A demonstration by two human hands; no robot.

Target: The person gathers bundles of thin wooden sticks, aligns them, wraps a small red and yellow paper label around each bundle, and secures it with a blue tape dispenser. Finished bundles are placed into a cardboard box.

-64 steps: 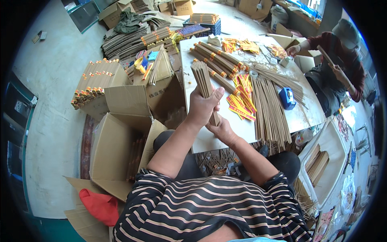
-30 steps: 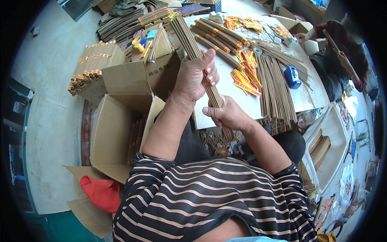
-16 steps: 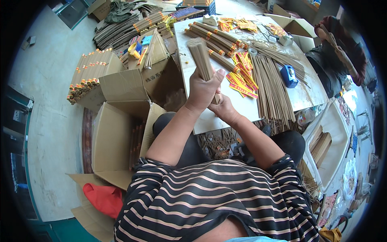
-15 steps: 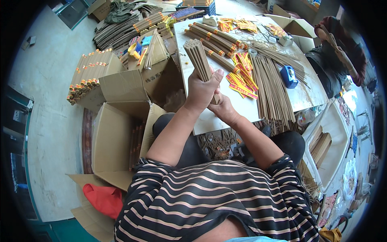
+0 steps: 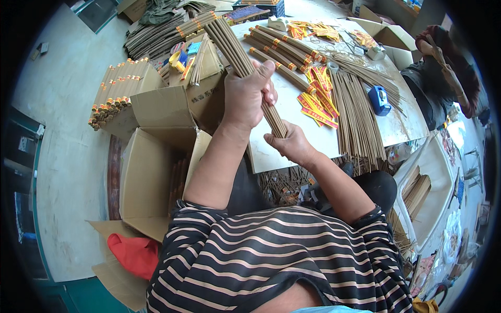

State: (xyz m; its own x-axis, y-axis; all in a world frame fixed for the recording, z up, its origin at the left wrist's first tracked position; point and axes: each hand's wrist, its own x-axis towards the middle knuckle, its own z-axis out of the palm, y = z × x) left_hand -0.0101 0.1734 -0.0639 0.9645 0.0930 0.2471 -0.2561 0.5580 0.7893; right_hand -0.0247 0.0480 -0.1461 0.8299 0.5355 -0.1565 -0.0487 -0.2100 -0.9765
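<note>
Bundle of thin brown sticks [image 5: 245, 65] held in both hands above the near edge of the white table [image 5: 292, 143].

The left hand [image 5: 248, 96] was wrapped tightly round the bundle's middle; the right hand [image 5: 292, 146] cupped its lower end, fingers closed on it. The sticks looked light, stiff yet brittle, and likely to slide apart, so a firm hold near mid-length and at the end seemed best. On the table lay banded bundles [image 5: 282, 49], loose sticks [image 5: 357, 112], yellow-red labels [image 5: 315, 99] and a blue tape dispenser [image 5: 379, 100]. Beside its left edge, an open cardboard box [image 5: 151, 177] held sticks; another box [image 5: 125, 99] carried upright banded bundles.
</note>
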